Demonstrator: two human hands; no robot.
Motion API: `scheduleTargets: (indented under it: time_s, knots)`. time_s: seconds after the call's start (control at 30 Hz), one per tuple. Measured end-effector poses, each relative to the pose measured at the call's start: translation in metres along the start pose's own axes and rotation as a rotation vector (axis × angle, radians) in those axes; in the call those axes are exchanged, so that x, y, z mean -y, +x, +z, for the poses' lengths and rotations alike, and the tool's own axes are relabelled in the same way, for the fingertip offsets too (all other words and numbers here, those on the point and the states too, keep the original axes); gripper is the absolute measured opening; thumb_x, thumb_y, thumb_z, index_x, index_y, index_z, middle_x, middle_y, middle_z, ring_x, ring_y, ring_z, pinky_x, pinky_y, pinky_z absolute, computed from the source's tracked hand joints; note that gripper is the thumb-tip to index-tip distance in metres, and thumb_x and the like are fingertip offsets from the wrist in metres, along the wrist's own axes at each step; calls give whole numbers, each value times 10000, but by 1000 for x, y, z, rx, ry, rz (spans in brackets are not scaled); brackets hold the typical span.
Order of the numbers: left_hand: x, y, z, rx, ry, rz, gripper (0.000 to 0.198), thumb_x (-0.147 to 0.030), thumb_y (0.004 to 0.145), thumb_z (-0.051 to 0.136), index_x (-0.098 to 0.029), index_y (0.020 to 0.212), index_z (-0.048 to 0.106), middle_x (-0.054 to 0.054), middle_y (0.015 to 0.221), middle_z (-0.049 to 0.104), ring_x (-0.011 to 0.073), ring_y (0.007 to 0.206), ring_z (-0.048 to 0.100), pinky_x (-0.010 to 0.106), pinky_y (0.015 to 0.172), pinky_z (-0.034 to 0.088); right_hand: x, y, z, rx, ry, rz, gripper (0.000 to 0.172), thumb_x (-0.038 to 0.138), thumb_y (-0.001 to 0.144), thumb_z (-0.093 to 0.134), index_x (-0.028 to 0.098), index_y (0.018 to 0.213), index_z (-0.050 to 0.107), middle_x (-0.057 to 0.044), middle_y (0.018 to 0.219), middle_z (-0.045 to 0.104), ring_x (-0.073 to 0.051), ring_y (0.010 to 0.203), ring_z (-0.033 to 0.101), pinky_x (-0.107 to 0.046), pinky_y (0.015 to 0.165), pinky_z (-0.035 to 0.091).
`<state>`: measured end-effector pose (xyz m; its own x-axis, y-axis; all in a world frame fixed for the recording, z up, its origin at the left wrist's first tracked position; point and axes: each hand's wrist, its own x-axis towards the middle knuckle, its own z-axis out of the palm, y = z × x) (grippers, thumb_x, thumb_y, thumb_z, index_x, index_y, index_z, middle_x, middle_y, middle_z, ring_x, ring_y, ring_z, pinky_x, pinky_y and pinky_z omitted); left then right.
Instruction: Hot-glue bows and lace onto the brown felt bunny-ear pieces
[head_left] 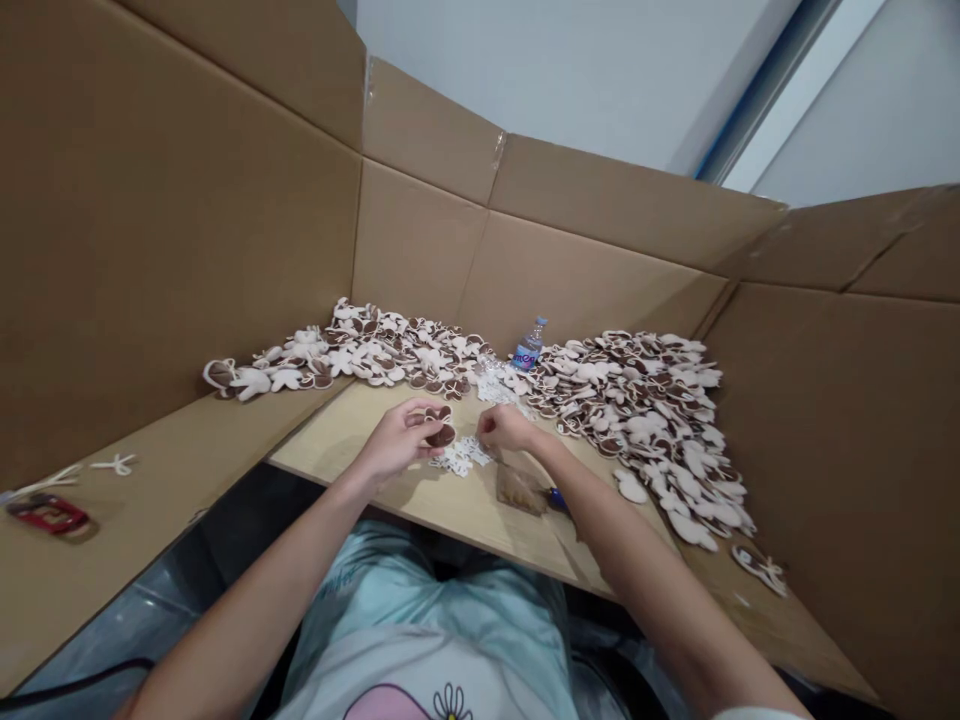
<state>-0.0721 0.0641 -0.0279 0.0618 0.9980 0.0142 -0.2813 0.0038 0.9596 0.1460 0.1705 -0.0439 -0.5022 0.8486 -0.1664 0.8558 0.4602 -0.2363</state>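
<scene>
My left hand (396, 441) pinches a small brown-and-white cutout piece (440, 426) in its fingers, raised above the wooden board (420, 500). My right hand (507, 428) hangs close by with its fingertips drawn together, and I cannot tell whether they hold anything. Beneath the hands lies a small heap of white lacy cutouts (459, 456). Nearest the right wrist are a crumpled brown piece (517, 490) and a blue-handled tool (556, 498), partly hidden by the forearm.
Two large heaps of white-and-brown cutouts (622, 420) curve along the board's far sides, with a plastic water bottle (529, 345) between them. Cardboard walls (225, 200) surround the board. A red object (49, 512) and white cord-like pieces (112, 464) lie on the left shelf.
</scene>
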Motion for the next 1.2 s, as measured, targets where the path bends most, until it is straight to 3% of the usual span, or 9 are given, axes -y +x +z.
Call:
scheduleTargets:
  time_s: [0.2, 0.4, 0.5, 0.6, 0.77, 1.03, 1.2]
  knots:
    - [1, 0, 1, 14, 8, -15, 160, -130, 765, 704, -149, 918, 660, 49, 812, 691, 178, 752, 685, 285, 647, 569, -5, -7, -4, -72, 53, -32, 272, 322, 922, 621, 152, 1134, 634, -66, 1152, 649, -197, 928, 653, -358, 764, 567]
    - [2, 1, 0, 12, 7, -37, 214, -142, 746, 732, -140, 954, 682, 57, 788, 717, 165, 699, 689, 258, 626, 541, -3, -20, -10, -132, 97, -146, 180, 300, 924, 624, 130, 978, 652, -23, 917, 681, -137, 754, 654, -306, 680, 558]
    - [3, 2, -1, 21, 0, -43, 231, -148, 737, 743, -139, 964, 704, 63, 794, 730, 165, 712, 695, 236, 613, 518, 5, -29, -14, -167, 83, -210, 53, 165, 856, 657, 132, 884, 688, -9, 796, 692, -119, 671, 628, -259, 644, 511]
    - [4, 1, 0, 32, -13, -50, 248, -156, 744, 738, -137, 990, 712, 70, 818, 738, 169, 736, 703, 235, 623, 513, 14, -34, -13, -184, 45, -274, 167, 32, 736, 643, 136, 832, 732, -31, 762, 716, -121, 639, 605, -228, 620, 458]
    - [4, 2, 0, 4, -35, -38, 214, -155, 760, 719, -134, 972, 700, 68, 823, 733, 160, 713, 691, 240, 613, 518, 29, -38, -6, -204, -32, -357, 189, 11, 671, 650, 141, 778, 736, -53, 783, 703, -143, 660, 580, -236, 644, 438]
    - [2, 7, -6, -67, -66, 6, 249, -167, 706, 773, -157, 942, 696, 72, 889, 734, 172, 774, 693, 235, 620, 526, 62, -61, 11, -196, -50, -447, 206, -3, 730, 597, 152, 785, 721, -46, 815, 654, -128, 675, 561, -213, 677, 448]
    - [2, 7, -8, -65, -72, 8, 255, -164, 728, 757, -162, 977, 697, 65, 882, 734, 164, 782, 693, 225, 624, 518, 80, -73, 31, -183, -26, -453, 218, -9, 725, 565, 157, 718, 706, -39, 791, 656, -115, 640, 542, -196, 610, 407]
